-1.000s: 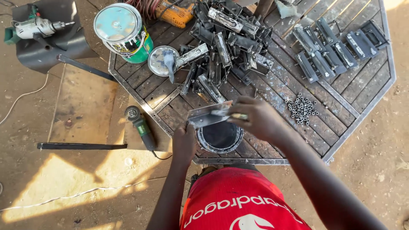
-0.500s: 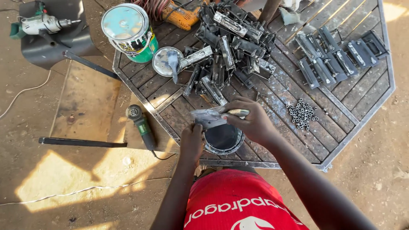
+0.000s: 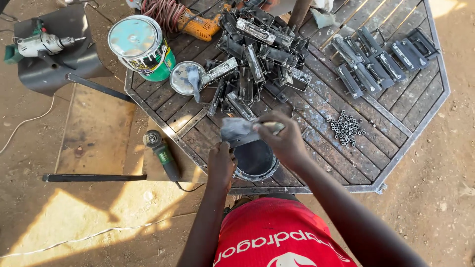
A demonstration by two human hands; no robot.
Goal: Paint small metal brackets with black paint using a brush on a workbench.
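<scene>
Right hand (image 3: 286, 143) grips brush; left hand (image 3: 221, 165) grips bracket (image 3: 236, 131) over paint can (image 3: 256, 160) (bracket heap (image 3: 257, 54) beyond).

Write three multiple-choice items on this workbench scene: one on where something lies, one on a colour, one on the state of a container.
1. Where does the angle grinder lie?
A. On the board left of the octagonal metal table
B. On top of the pile of metal brackets
C. Inside the black paint tin

2. What colour is the body of the large paint can at the table's far left corner?
A. Red
B. Green
C. Yellow

3. What state is the small tin of black paint under the hands in?
A. Sealed with a lid
B. Tipped on its side
C. Open and upright

Answers: 1 A, the grinder rests on the board off the table's left edge. 2 B, green shows below the can's pale lid. 3 C, its dark contents show from above, while the left hand is at its rim and the right hand holds a brush above it.
</scene>
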